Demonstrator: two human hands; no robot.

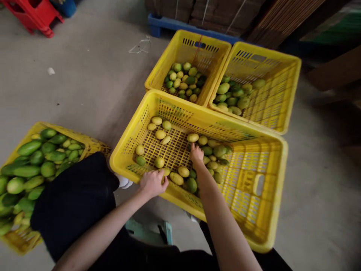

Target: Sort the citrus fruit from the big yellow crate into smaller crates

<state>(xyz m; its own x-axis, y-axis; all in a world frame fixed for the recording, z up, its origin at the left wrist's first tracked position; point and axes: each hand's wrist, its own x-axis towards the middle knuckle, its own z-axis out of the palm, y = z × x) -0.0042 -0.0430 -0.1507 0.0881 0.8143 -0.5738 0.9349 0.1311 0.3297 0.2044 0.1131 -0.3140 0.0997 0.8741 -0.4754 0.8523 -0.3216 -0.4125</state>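
A: L hand [152,183]?
B: Laid on the near rim of the big yellow crate [128,150], fingers curled over a yellowish fruit [166,172]; actual grip can't be told.
A: R hand [196,153]?
B: Lowered mid-crate, fingers bunched narrow among loose fruits, touching one; whether it's held can't be told.

Red stool [34,15], blue pallet [180,25]
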